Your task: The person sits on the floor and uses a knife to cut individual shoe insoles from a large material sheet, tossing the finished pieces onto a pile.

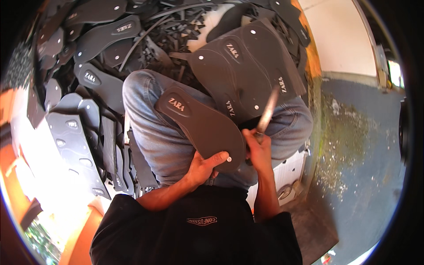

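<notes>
My left hand (205,168) is closed on a black sandal sole (205,123), its thumb pressed on top near a small white dot. The sole tilts across my lap, its far end by my left knee. In my right hand (259,150) is a knife (268,110), its blade angled up and away to the right. The blade lies just beyond the sole's near right edge and looks apart from it. Over my right leg rests a black foam sheet (247,66) with sole outlines pressed into it. The knife tip overlaps this sheet in view; contact cannot be judged.
Several cut soles (108,37) lie heaped at the far left. Dark foam scraps (176,39) are piled beyond my knees. A long moulded sheet (75,150) leans at the left. Along the right runs a stained blue-grey surface (357,150) beside a yellowish edge (311,53).
</notes>
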A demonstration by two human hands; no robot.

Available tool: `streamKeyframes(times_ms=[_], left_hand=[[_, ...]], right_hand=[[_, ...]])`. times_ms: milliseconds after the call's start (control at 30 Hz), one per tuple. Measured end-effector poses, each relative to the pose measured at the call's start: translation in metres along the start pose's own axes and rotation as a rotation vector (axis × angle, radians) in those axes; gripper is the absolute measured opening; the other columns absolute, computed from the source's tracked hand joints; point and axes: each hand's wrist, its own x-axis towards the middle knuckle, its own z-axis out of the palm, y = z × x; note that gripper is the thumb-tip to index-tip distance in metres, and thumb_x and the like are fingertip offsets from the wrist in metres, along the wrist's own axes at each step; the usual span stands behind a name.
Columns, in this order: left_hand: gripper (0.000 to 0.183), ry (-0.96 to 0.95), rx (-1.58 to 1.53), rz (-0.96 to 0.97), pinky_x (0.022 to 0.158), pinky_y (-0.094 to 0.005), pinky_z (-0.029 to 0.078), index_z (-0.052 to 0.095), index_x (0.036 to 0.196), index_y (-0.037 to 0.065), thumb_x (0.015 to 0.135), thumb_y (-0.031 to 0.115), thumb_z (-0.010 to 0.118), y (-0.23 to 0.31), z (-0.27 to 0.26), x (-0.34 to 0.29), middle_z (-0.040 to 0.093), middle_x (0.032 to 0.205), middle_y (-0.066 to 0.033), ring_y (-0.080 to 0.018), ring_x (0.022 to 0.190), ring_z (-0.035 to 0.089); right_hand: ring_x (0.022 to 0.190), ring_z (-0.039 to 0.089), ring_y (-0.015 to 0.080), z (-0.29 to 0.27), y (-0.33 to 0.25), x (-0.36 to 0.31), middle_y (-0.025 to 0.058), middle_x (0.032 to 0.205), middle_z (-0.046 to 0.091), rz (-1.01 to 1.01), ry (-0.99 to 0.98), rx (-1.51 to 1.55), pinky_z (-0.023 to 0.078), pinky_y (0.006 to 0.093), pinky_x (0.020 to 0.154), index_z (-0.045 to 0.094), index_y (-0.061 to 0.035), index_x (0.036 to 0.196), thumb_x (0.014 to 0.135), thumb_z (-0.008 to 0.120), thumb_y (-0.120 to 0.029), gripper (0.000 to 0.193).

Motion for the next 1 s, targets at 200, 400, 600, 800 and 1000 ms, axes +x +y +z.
streamKeyframes(times_ms=[200, 400, 600, 800, 1000], left_hand=[[0.035, 0.221, -0.072, 0.091, 0.053, -0.0232, 0.050, 0.057, 0.105, 0.001, 0.086, 0.029, 0.064, 0.012, -0.034, 0.005, 0.063, 0.085, -0.0052, -0.0116, 0.066, 0.061], [0.031, 0.237, -0.075, 0.237, 0.062, -0.0254, 0.053, 0.059, 0.102, -0.002, 0.088, 0.025, 0.062, 0.099, -0.069, 0.032, 0.066, 0.085, -0.0086, -0.0146, 0.069, 0.064], [0.026, 0.002, 0.051, 0.064, 0.062, -0.0244, 0.052, 0.062, 0.095, -0.003, 0.088, 0.021, 0.063, 0.106, -0.039, 0.022, 0.066, 0.082, -0.0081, -0.0137, 0.069, 0.064], [0.028, -0.049, 0.122, 0.048, 0.064, -0.0239, 0.052, 0.064, 0.096, -0.004, 0.086, 0.022, 0.065, 0.104, -0.028, 0.026, 0.067, 0.083, -0.0082, -0.0125, 0.071, 0.064], [0.027, -0.083, 0.269, 0.016, 0.071, -0.0240, 0.049, 0.065, 0.097, -0.003, 0.085, 0.022, 0.066, 0.101, -0.021, 0.027, 0.067, 0.084, -0.0060, -0.0095, 0.077, 0.062]], right_hand=[[0.053, 0.040, 0.0014, 0.015, 0.007, -0.025, -0.0073, 0.059, 0.048, -0.082, -0.211, -0.089, 0.031, 0.0198, 0.046, 0.062, -0.0017, 0.082, 0.086, 0.067, -0.022, 0.021], [0.050, 0.042, 0.0085, 0.013, 0.030, -0.054, -0.0024, 0.053, 0.046, -0.117, -0.383, -0.160, 0.034, 0.0271, 0.047, 0.054, -0.0025, 0.068, 0.086, 0.067, -0.025, 0.031], [0.044, 0.033, 0.0131, 0.023, 0.014, -0.033, 0.0076, 0.046, 0.037, -0.398, -0.016, -0.577, 0.031, 0.0328, 0.042, 0.047, 0.0006, 0.062, 0.086, 0.066, -0.031, 0.044], [0.043, 0.033, 0.0154, 0.018, 0.019, -0.032, 0.0102, 0.046, 0.038, -0.357, -0.023, -0.565, 0.032, 0.0335, 0.042, 0.048, 0.0007, 0.062, 0.087, 0.065, -0.030, 0.043], [0.053, 0.055, 0.0398, 0.027, 0.003, -0.012, 0.0187, 0.052, 0.052, -0.463, -0.027, -0.665, 0.041, 0.0425, 0.048, 0.054, -0.0004, 0.067, 0.085, 0.062, -0.021, 0.028]])
